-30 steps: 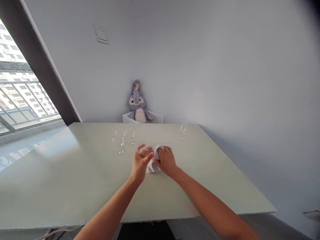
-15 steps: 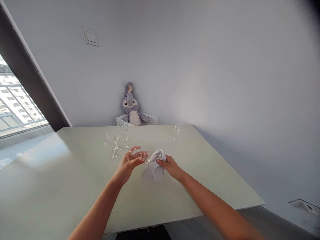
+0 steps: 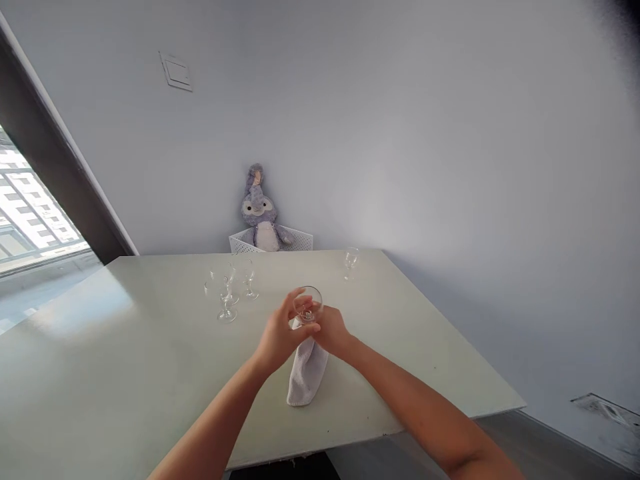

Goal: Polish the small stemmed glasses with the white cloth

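Observation:
My left hand (image 3: 281,333) is closed around the bowl of a clear wine glass (image 3: 308,301), whose open rim faces up towards me. Just behind and below the bowl, my right hand (image 3: 331,328) grips a pale grey cloth (image 3: 307,377), which hangs down towards the table. The cloth seems to wrap the glass's stem or foot, but my hands hide that part. Three more stemmed glasses (image 3: 227,313) stand close together to the left of my hands. Another stemmed glass (image 3: 351,261) stands alone at the back right of the table.
The pale table (image 3: 165,373) has its front edge close to me. Behind its far edge sits a white perforated basket (image 3: 303,241) with a grey-purple plush toy (image 3: 260,210) in it. A wall (image 3: 425,133) rises behind, and a window (image 3: 35,207) is at the left.
My left hand has turned the glass rim-up and moved right. My right hand has come in behind the glass with the cloth, which now hangs lower.

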`<state>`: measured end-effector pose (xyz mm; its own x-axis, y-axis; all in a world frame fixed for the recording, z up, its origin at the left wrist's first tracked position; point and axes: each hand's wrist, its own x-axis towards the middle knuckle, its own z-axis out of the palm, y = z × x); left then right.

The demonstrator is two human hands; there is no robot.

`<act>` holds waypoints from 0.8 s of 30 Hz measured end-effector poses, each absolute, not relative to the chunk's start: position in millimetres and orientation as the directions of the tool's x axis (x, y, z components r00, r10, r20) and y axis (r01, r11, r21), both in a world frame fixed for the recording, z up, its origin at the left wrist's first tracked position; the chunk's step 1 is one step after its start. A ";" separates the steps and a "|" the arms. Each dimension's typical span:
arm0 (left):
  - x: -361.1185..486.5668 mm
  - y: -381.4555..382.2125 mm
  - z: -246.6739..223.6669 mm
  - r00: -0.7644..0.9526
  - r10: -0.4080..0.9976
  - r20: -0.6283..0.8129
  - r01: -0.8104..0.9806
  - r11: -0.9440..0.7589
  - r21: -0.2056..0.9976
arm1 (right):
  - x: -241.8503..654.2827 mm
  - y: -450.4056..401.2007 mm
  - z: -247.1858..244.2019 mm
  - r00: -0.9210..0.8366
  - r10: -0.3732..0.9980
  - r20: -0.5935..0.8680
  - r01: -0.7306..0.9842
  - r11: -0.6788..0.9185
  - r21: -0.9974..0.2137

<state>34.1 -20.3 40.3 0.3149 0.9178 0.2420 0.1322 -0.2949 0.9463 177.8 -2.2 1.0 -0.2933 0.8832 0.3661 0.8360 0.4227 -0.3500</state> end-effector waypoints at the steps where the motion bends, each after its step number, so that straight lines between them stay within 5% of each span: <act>1: 34.8 -21.1 40.5 0.349 0.905 0.243 0.201 -0.326 0.924 | 181.5 3.5 -3.7 -0.260 0.894 0.365 0.833 0.399 -0.384; 9: -3.8 -4.6 1.6 0.253 0.941 0.225 0.666 -0.338 0.665 | 297.0 69.1 -42.2 0.375 0.899 0.225 0.808 -0.199 -0.554; 18: -3.7 4.4 -45.0 0.080 0.985 0.154 0.461 -0.173 0.870 | 354.7 124.4 -50.9 0.557 0.828 0.068 0.719 -0.440 -0.538; 24: -5.0 6.1 -46.2 0.078 0.979 0.188 0.402 -0.204 0.893 | 362.9 147.7 -55.7 0.591 0.806 0.026 0.691 -0.488 -0.533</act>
<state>-5.0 6.1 -46.2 0.0783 0.9790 0.1884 0.4022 -0.2039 0.8925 362.9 147.7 -55.7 0.5907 0.8065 0.0264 0.6906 -0.4883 -0.5335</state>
